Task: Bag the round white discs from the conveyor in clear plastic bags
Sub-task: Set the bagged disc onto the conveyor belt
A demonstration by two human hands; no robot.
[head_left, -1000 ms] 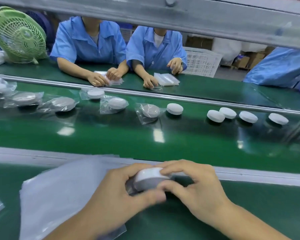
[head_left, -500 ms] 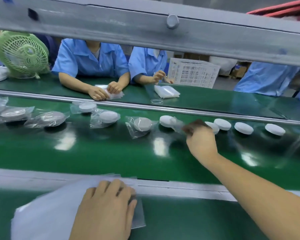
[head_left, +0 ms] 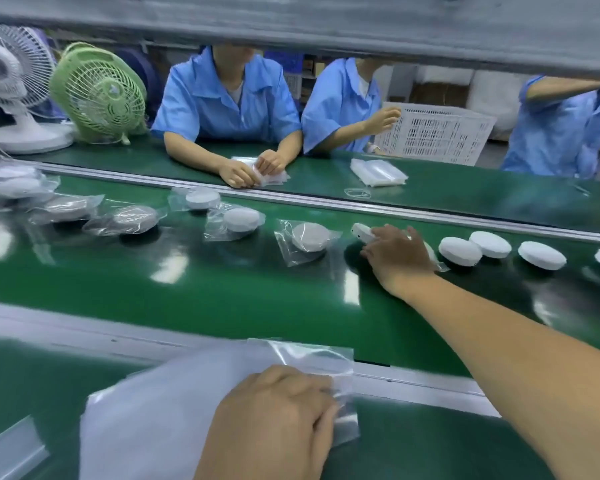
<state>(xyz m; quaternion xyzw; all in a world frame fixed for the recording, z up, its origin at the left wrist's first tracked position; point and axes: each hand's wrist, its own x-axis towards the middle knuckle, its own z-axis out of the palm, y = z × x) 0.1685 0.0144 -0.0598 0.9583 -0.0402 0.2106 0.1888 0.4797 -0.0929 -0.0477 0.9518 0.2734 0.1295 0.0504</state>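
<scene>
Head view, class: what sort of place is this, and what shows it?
Probably a factory packing line: a green conveyor belt carries white discs, some in clear bags, and workers in blue uniforms sit opposite.
</scene>
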